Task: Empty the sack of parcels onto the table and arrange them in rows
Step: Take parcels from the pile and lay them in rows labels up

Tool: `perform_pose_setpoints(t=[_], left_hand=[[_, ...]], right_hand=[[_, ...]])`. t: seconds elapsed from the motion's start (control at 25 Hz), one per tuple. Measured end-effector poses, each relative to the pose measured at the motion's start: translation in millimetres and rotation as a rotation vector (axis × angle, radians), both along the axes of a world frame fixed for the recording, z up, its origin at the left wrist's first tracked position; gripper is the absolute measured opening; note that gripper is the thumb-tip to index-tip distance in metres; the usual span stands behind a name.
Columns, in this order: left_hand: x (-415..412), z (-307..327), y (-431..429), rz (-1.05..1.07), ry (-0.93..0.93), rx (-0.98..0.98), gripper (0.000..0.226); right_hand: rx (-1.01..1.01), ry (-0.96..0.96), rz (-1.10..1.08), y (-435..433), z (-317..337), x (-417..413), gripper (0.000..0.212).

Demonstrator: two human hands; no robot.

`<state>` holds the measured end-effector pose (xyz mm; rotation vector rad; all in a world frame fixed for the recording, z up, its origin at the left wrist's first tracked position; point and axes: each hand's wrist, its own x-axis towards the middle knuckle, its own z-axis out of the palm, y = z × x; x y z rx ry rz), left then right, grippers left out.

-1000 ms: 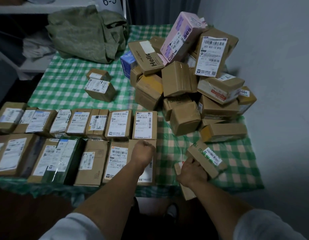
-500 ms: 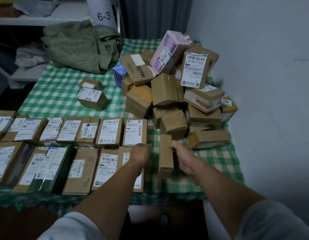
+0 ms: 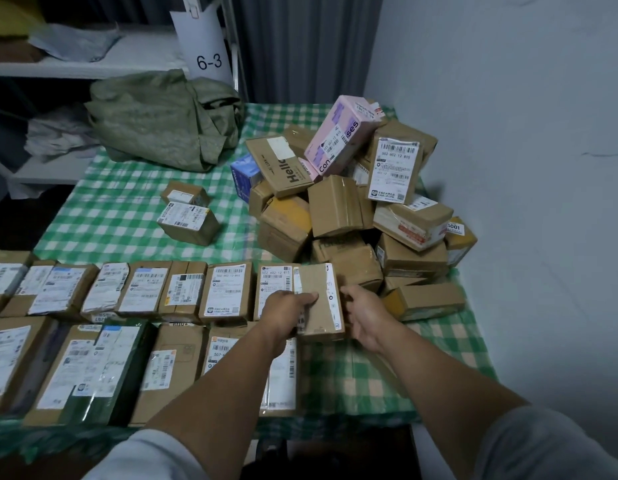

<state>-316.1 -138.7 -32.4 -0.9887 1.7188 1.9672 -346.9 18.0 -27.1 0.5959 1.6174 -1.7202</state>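
Left hand [image 3: 290,306] and right hand [image 3: 366,317] grip a brown parcel [image 3: 321,303] at the end of the far row [image 3: 144,289]. Sack [image 3: 165,119] lies slack; I judge both rows part-built, heaped pile [image 3: 352,209] left.

left hand [image 3: 289,306], right hand [image 3: 367,315] holding parcel [image 3: 322,289]

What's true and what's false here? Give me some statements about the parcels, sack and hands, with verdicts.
The left hand and right hand both hold one brown parcel. True.
The green sack lies on the floor. False: the green sack lies crumpled on the table's far side.
The pink box tops the pile. True.
Every parcel is already in a row. False: a pile sits unsorted by the wall.
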Motion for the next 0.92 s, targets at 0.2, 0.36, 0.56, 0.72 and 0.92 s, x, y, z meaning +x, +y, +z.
perform_pose_setpoints(t=[0.2,0.36,0.56,0.72,0.92], left_hand=[[-19.4,-3.4,-37.4,0.091,0.011,-0.074,0.022],[-39.2,-16.4,-62.6,0.072,0.008,-0.159,0.033],[-51.6,-28.4,-81.1,-0.018,-0.019,-0.185,0.036],[-57.3,-27.2,-98.7,0.058,-0.044,-0.112,0.029],[-61.5,-21.7,-124.4,0.153,-0.029,-0.079,0.027]], right_hand=[[0.18,-0.014,0.1,-17.8,-9.5,-9.4,0.035],[0.181,0.006,0.09,-51.6,-11.3,-18.9,0.031],[0.239,0.022,0.103,-85.0,-21.5,-25.0,0.024],[0.234,0.038,0.076,-103.5,-18.4,-29.1,0.023],[0.204,-0.001,0.109,-134.5,-6.3,-31.8,0.022]])
